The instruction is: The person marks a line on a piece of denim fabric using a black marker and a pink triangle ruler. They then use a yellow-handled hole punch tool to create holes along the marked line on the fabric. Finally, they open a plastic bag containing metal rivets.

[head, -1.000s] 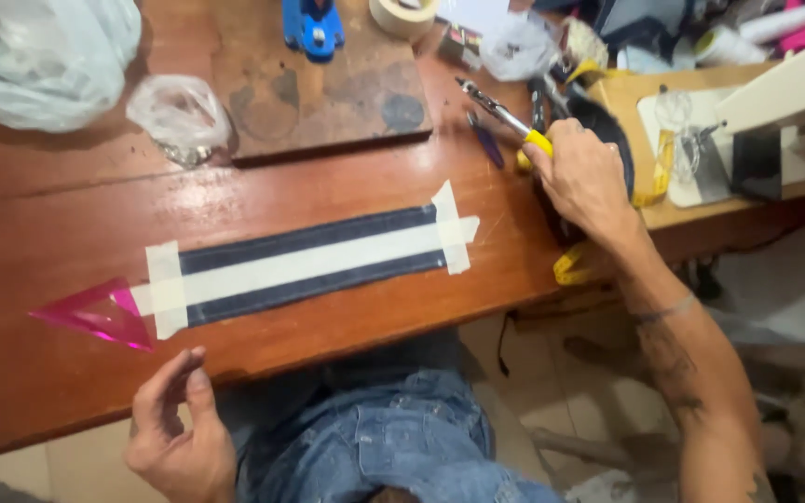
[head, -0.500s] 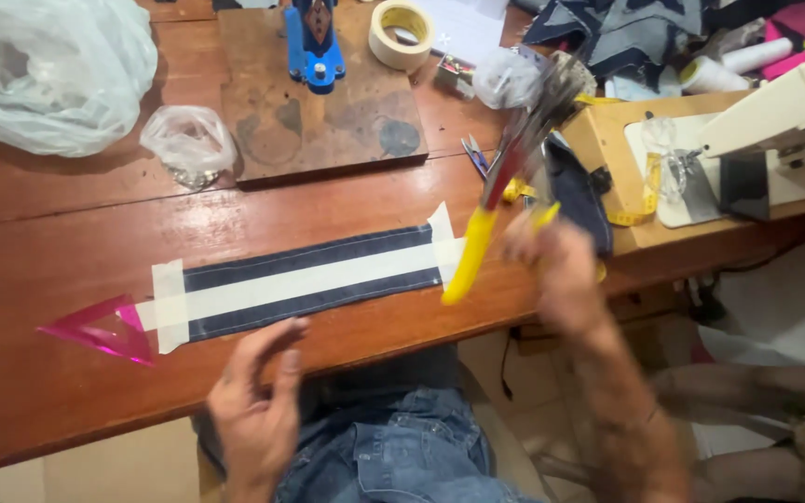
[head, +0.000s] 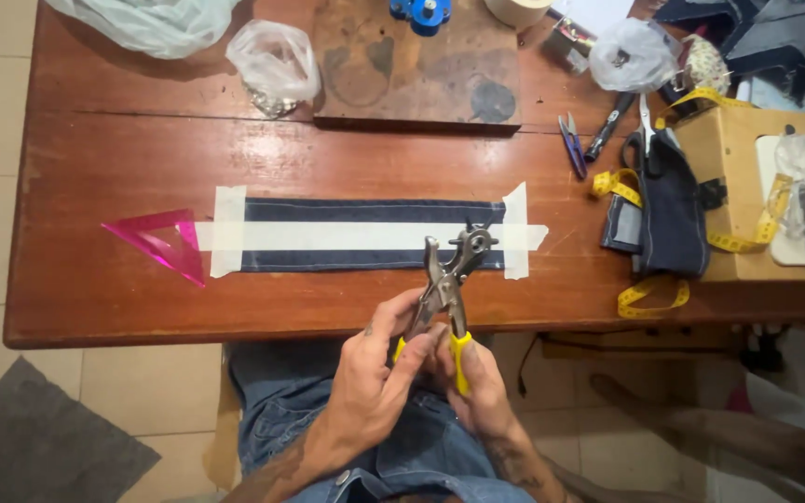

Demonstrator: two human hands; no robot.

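Both hands [head: 421,368] grip punch pliers [head: 449,279] (yellow-handled) — upright.

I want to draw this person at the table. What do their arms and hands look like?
Both arms are bare, with no sleeves, gloves, rings or watch showing. The left hand has a small dark tattoo mark near the thumb, and more dark tattoo lines run along that forearm. The right hand leads to a forearm with dark tattoo patterns too. Below them are blue denim clothes.

Punch pliers [head: 447,279] in both hands [head: 421,373].
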